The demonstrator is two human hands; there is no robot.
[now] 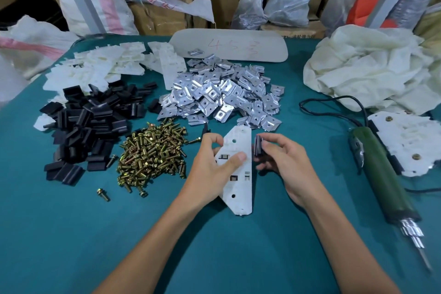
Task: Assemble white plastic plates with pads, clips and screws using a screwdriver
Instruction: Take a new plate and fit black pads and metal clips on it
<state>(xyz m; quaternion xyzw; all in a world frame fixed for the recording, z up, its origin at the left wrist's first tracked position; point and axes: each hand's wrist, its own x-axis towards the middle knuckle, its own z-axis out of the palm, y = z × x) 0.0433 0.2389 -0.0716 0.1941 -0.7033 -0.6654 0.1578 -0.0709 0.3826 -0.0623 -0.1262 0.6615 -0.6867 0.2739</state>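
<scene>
Fingers [238,158] of the left hand [210,167] hold the white plate [239,188], and the right hand [285,162] pinches a black pad [258,148] beside it.

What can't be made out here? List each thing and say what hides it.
All in the head view:
- Black pad: mostly covered by fingers of the right hand, so its shape is unclear.
- White plate: the left hand covers its left edge, and its underside is hidden.
- Screwdriver: the tip is blurred.
- Assembled plates: cut off by the right edge.
- Grey board: the red writing is too faint to read.
</scene>
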